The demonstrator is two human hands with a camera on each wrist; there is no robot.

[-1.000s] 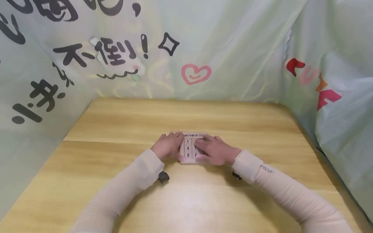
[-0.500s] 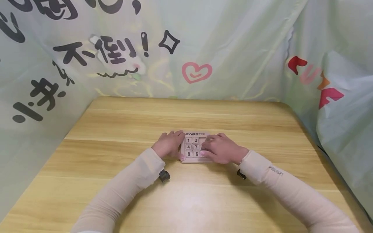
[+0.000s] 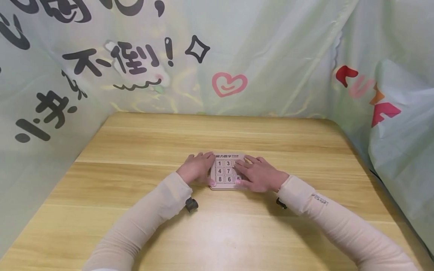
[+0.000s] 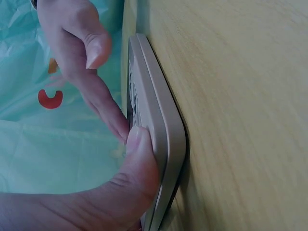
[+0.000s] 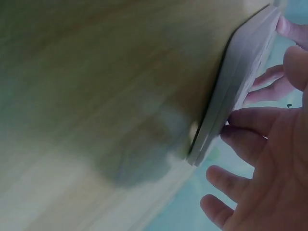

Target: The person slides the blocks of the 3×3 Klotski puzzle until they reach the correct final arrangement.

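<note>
A pale pink number sliding puzzle [image 3: 224,171] lies flat on the wooden table. My left hand [image 3: 197,169] holds its left side, with the thumb near the lower corner and fingers at the upper corner. In the left wrist view, that thumb [image 4: 137,163] presses on the rim of the puzzle [image 4: 161,113]. Over the right column rests my right hand [image 3: 262,175], its fingertips on the tiles. Tiles 1, 3, 4, 7, 8 and 6 show, and 5 partly. The rest of that column is hidden. In the right wrist view, the right hand [image 5: 269,159] has its fingers fairly straight.
The wooden table [image 3: 217,233] surrounds the puzzle. A printed pale green cloth [image 3: 288,56] hangs behind and on both sides of it. A small black device [image 3: 191,205] sits at the left wrist, and a similar one [image 3: 281,203] at the right.
My right hand has shifted right, uncovering the middle column. In the last half second its fingertips moved up slightly, and the 5 tile came into view. My left hand stays put.
</note>
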